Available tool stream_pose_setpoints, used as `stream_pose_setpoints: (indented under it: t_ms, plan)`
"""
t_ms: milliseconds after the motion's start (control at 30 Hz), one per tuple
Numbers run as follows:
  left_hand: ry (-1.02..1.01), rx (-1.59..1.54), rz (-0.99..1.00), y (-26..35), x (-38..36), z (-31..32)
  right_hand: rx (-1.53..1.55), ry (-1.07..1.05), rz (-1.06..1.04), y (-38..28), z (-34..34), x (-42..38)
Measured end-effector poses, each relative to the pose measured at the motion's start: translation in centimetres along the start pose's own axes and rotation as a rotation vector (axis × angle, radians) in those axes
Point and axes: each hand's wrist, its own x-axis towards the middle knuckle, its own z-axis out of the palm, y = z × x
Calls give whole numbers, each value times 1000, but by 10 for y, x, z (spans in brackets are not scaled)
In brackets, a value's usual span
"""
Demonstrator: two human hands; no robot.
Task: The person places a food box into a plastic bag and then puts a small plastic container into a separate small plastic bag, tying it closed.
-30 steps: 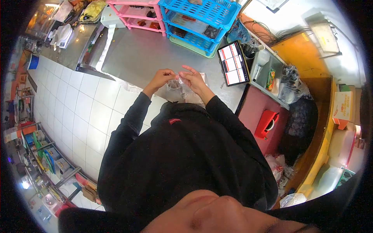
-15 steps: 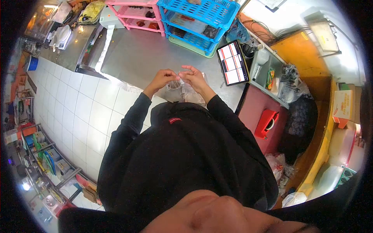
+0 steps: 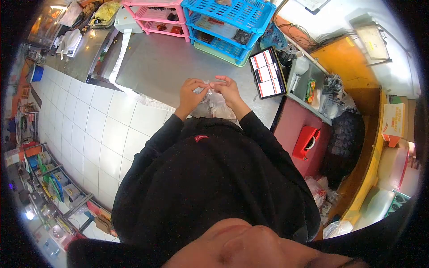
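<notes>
My left hand [image 3: 192,96] and my right hand [image 3: 227,90] meet over the near edge of the steel counter, fingertips touching or nearly so. Between them is a clear plastic bag [image 3: 203,108], its film hanging below the fingers. Thumb and fingers of the left hand are pinched together on its upper part. On the right, the thumb and index finger press on the plastic while the other fingers are bent. A whitish, see-through stack [image 3: 220,110], perhaps more bags, lies under the right hand against my black top. The exact grip points are too small to make out.
Ahead on the counter [image 3: 156,58] stand a blue rack [image 3: 239,33] and a pink rack [image 3: 163,14]. A tablet [image 3: 268,73] lies to the right, beside a grey tray [image 3: 300,85]. A red tape dispenser [image 3: 307,142] sits nearer. White floor tiles [image 3: 96,120] are at left.
My left hand has shifted slightly and turned so its back shows more, with the plastic drawn up between both hands. The round bag opening below the left fingers is now less visible.
</notes>
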Motion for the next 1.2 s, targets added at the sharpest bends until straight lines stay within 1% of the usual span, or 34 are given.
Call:
stream_pose_setpoints:
  t_ms: [33,67,100,133,167,200,267,300,367,400,467,500,567,600,667,733,800,833,900,967,1000,1033,1067,1100,1133,1167,1200]
  plan:
    - [2,0,0,0,-2,0,-138,49,-58,-1,0,0]
    - [-23,5,-42,1,-5,0,-274,100,-117,-1,0,-1]
    - [-50,9,-84,2,-7,-1,-274,101,-117,1,-2,0]
    - [-51,8,-84,-1,-9,-1,-249,114,-169,3,-4,1]
    - [-18,45,-55,-8,-11,0,-225,125,-223,5,-6,2]
    - [16,84,-26,-10,-10,0,-227,124,-224,1,-4,0]
    - [29,66,-37,-14,-12,0,-133,150,-263,-3,1,-7]
    - [41,47,-49,-14,-12,-1,-133,151,-262,-2,3,-9]
    - [49,45,-49,-13,-12,-2,-499,96,-462,2,10,-11]
    - [53,44,-48,-12,-13,-3,-496,98,-461,6,13,-11]
    - [63,24,-42,-14,-14,1,-972,186,-739,13,19,-10]
    - [77,4,-37,-13,-14,3,-970,192,-736,13,21,-9]
    - [78,-12,-40,-13,-16,5,-1069,239,-822,13,26,-6]
    - [84,-26,-41,-14,-16,6,-1067,249,-817,10,31,-10]
    - [92,-23,-41,-21,-20,10,-1171,314,-946,2,42,-19]
    - [98,-20,-42,-26,-19,9,-1153,346,-922,7,45,-19]
    - [62,-12,50,-28,-12,5,-1132,390,-896,8,48,-19]
    - [45,-25,55,-26,-7,2,-1078,393,-872,7,48,-20]
    - [77,-90,-28,-17,2,-6,-1024,431,-834,0,49,-26]
    - [25,-109,-18,-1,15,-8,-901,512,-838,-17,56,-35]
    - [1,-109,-16,3,19,-4,-901,551,-831,-18,52,-36]
    - [-27,-133,-5,-12,13,11,-793,584,-827,-17,47,-39]
    - [-272,-104,-15,-41,-1,29,-684,623,-819,-13,40,-46]
    - [-532,-77,-14,-61,-11,43,-714,675,-809,-9,30,-57]
    - [-606,-94,10,-65,-15,50,-705,766,-781,4,20,-71]
    - [-690,-126,50,-64,-19,63,-770,800,-795,21,9,-85]
    - [-769,-204,120,-39,-28,95,-852,853,-812,37,-7,-98]
